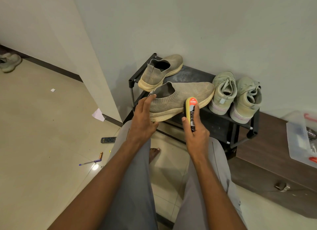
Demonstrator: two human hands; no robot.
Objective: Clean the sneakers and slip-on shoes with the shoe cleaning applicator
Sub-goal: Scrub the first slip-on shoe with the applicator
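Observation:
My left hand (143, 117) grips the heel of a beige knit slip-on shoe (181, 96), held above the front of a black shoe rack (193, 73). My right hand (195, 128) holds the shoe cleaning applicator (191, 109), a yellow sponge-topped bottle with an orange label, pressed against the shoe's near side by the sole. The second slip-on (161, 72) lies on the rack's top at the back left. Two pale green lace-up sneakers (237, 96) stand side by side on the rack's right end.
A wall stands right behind the rack. A dark wooden cabinet (267, 163) to the right carries a clear plastic box (301, 137). On the tiled floor to the left lie a remote (108, 140), a pen (90, 162) and paper scraps (98, 115). Another shoe (9, 62) lies far left.

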